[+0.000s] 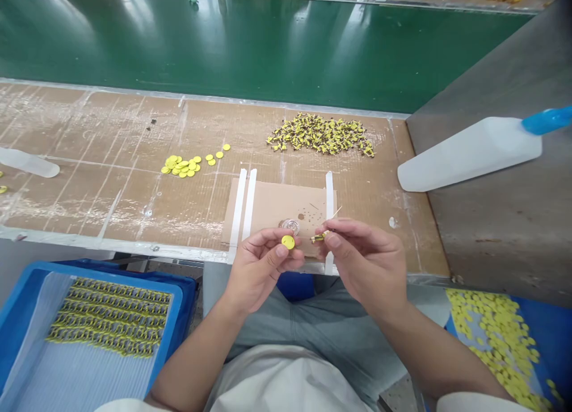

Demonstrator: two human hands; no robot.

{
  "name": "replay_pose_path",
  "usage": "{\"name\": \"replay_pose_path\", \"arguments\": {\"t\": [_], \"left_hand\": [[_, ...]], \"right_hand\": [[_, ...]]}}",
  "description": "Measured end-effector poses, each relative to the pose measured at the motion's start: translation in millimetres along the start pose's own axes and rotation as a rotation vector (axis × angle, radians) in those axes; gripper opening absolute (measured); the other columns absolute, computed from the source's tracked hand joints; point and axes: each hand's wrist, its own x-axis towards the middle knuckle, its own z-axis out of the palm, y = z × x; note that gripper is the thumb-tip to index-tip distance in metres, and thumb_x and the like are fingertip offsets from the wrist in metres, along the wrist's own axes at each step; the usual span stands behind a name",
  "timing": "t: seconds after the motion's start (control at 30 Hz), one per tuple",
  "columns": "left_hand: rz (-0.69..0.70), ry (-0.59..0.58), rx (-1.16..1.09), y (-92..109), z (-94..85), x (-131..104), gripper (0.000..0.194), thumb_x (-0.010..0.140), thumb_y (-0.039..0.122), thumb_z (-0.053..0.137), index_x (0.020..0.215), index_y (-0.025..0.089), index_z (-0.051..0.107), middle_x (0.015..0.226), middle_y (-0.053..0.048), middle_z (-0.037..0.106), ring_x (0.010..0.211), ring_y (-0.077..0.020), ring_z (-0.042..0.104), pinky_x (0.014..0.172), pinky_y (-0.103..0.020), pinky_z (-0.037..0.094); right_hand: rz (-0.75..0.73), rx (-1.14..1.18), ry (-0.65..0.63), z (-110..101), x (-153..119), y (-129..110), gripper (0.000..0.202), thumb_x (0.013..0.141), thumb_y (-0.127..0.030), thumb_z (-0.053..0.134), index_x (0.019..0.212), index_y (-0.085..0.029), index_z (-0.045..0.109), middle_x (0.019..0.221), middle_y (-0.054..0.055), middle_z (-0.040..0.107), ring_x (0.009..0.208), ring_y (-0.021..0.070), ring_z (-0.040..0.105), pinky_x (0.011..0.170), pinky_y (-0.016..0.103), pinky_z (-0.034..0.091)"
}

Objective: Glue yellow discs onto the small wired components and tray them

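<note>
L hand [257, 272]: pinched, thumb to fingertips, on yellow disc [288, 242]; held up nr. near edge of pad.
Disc face: flat, round, smooth; marking too sm. to read.
R hand [373, 263]: thumb & index clamped on yellow-dark piece [319, 237]; held just beside disc, not touching.
Piece: sm., irreg., partly hidden by fingers.
Sliver [337, 211]: thin, straight, pale; projecting above R fingers; grip on it can't be told.
Pad [281, 196]: plain matte cardboard, rect.; dark specks at R side; crossed by white tape strips [329, 191].
Clear cup [292, 225]: round, transparent, glossy; on pad just behind L fingers.
Bench [111, 138]: brown cardboard under shiny, wrinkled clear film.
Loose discs [181, 166]: yellow, flat, overlapping; bench, L of pad.
Pile [319, 133]: yellow-and-dark bits, knobbly; behind pad.
Bottle [469, 152]: translucent white plastic, blue top; R side.
Blue tray [177, 307]: rigid plastic, ribbed pale liner; yellow-dark rows [111, 313] laid on top.
Belt [214, 48]: green, smooth, reflective; beyond bench.
</note>
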Motion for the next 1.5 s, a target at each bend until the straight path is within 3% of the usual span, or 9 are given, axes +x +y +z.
{"name": "replay_pose_path", "arguments": {"t": [0.17,0.5,1.1,1.5], "left_hand": [[0.015,-0.012,0.019,-4,7.6,-6,0.020,0.081,0.026,0.076,0.100,0.020,0.076,0.091,-0.006,0.078,0.079,-0.0161,0.075,0.075,-0.025,0.063],[0.066,-0.008,0.010,-3,12.4,-12,0.019,0.082,0.024,0.076,0.100,0.021,0.077,0.097,-0.006,0.078,0.084,-0.0176,0.075,0.078,-0.025,0.063],[0.045,0.072,0.030,-2,10.7,-12,0.022,0.075,0.027,0.081,0.095,0.019,0.078,0.095,-0.008,0.078,0.088,-0.0232,0.075,0.079,-0.031,0.064],[0.059,0.064,0.065,-2,9.2,-11,0.020,0.077,0.028,0.080,0.095,0.020,0.078,0.096,-0.007,0.078,0.088,-0.0216,0.075,0.079,-0.030,0.064]], "right_hand": [[-0.341,-0.316,0.028,10,-9,-5,0.028,0.081,-0.009,0.072,0.101,-0.028,0.075,0.095,0.003,0.075,0.085,0.0163,0.071,0.078,0.030,0.063],[-0.535,-0.467,-0.026,13,-11,-4,0.043,0.077,-0.002,0.072,0.110,-0.030,0.073,0.096,0.003,0.074,0.081,0.0162,0.071,0.069,0.027,0.061],[-0.567,-0.539,-0.045,15,-9,-6,0.044,0.076,-0.003,0.073,0.109,-0.032,0.073,0.092,0.002,0.076,0.077,0.0172,0.072,0.065,0.028,0.061],[-0.535,-0.560,-0.039,14,-9,-4,0.037,0.077,-0.007,0.073,0.106,-0.030,0.073,0.092,0.003,0.076,0.079,0.0178,0.072,0.066,0.029,0.061]]}}
